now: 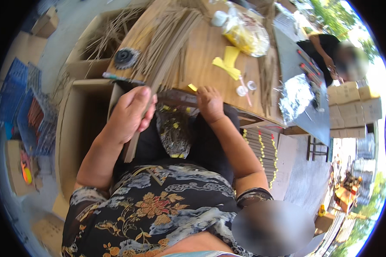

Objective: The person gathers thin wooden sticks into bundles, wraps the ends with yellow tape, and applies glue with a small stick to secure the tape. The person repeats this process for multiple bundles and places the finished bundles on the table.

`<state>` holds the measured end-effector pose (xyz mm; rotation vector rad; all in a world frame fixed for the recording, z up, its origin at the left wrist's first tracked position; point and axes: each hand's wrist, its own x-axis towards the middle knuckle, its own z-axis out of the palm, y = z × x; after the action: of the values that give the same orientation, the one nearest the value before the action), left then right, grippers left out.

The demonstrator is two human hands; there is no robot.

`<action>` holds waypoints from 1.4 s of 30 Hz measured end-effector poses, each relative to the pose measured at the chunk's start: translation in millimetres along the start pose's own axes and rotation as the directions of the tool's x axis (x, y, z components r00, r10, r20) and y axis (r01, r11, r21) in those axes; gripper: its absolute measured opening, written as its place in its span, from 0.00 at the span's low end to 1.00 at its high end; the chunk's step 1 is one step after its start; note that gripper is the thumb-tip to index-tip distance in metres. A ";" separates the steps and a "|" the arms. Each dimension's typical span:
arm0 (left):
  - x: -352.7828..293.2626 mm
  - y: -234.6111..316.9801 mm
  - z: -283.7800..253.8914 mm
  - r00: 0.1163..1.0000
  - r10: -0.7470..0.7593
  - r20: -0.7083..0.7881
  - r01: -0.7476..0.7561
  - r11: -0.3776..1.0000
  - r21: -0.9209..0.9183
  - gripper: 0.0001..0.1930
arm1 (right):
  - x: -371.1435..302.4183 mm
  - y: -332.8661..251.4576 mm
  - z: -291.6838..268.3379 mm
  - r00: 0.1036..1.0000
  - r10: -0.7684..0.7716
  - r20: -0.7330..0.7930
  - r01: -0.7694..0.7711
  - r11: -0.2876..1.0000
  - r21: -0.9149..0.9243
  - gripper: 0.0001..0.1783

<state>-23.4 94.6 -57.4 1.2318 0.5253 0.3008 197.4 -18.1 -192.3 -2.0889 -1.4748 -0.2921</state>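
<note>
My left hand [131,113] is closed around a long stack of thin brown strips [169,53], which look like cardboard. The strips slant from the wooden table [206,55] down past my fist, and their lower end shows beside my lap. At the table's near edge rests my right hand [210,105], back upward, fingers lying over the edge with nothing visible in them. A small yellow piece [193,87] lies just left of its fingertips. Farther off on the table are some yellow paper strips [229,62].
More loose brown strips [152,38] cover the table's left side, near a dark toothed wheel [125,57]. A clear bag with yellow contents [248,34] lies at the back. An open carton [83,128] stands at my left. Another person [324,55] works at the grey table [294,64].
</note>
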 end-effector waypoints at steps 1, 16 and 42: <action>-2.0 1.2 -0.9 1.000 0.013 -0.015 -0.012 0.999 0.042 0.18 | 2.6 -2.6 -5.7 0.999 0.030 -0.021 -0.030 0.999 0.029 0.01; -41.0 -21.0 11.8 0.987 -0.135 0.092 0.123 0.985 0.123 0.19 | -21.5 -136.0 -117.8 0.791 0.156 0.592 -0.601 0.013 0.799 0.09; -58.8 -25.6 19.2 0.995 -0.067 0.076 0.053 0.983 0.174 0.21 | -16.8 -154.4 -108.8 0.795 0.271 0.542 -0.606 0.352 0.713 0.13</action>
<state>-64.3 42.1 -64.3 1.3872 0.5252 0.1559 64.4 -55.3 -62.2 -1.5493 -0.7848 0.9324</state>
